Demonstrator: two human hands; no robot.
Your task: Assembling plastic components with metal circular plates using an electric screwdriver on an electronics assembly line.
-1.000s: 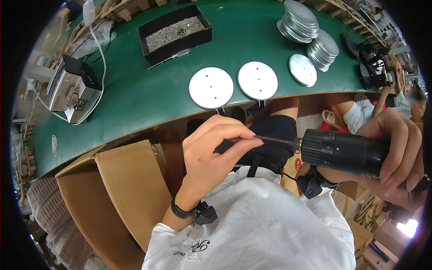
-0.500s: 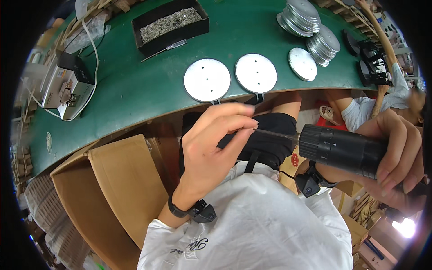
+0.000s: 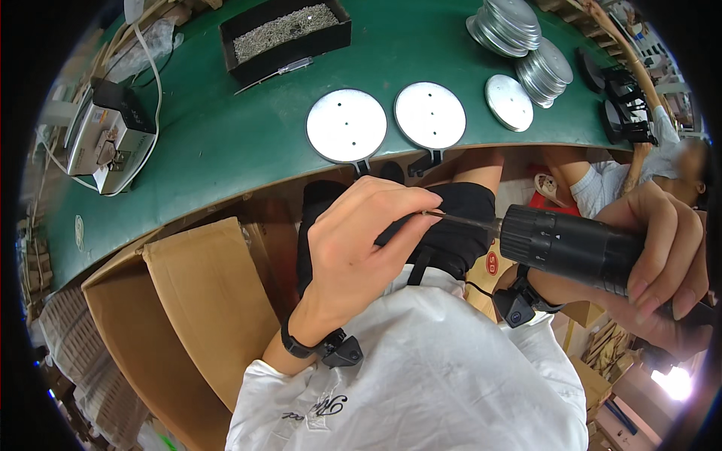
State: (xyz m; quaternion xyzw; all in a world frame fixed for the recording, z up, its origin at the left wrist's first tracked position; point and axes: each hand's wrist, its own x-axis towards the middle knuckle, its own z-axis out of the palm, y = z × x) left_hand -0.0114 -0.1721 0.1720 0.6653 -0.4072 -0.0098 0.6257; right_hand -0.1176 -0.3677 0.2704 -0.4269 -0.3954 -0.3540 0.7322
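My right hand (image 3: 665,263) is wrapped round a black electric screwdriver (image 3: 568,244), held level with its thin bit (image 3: 466,221) pointing left. At the bit's tip, my left hand (image 3: 350,237) pinches thumb and forefinger together. Something tiny sits between those fingertips, too small to name. Just beyond the left hand, two round silvery discs (image 3: 346,126) with dark rims and small holes lie side by side at the table's near edge. Black arms (image 3: 427,161) stick out from under them toward me.
A black box (image 3: 301,59) of small metal screws stands on the green table (image 3: 210,135), a hand screwdriver (image 3: 282,71) beside it. Stacked metal discs (image 3: 545,71) are at the right. An open carton (image 3: 210,293) stands lower left; another person (image 3: 647,165) sits at right.
The left fingertips have shifted slightly and stay pinched at the bit's tip. The right-hand disc's arm has swung a little to the left. The electric screwdriver has barely moved.
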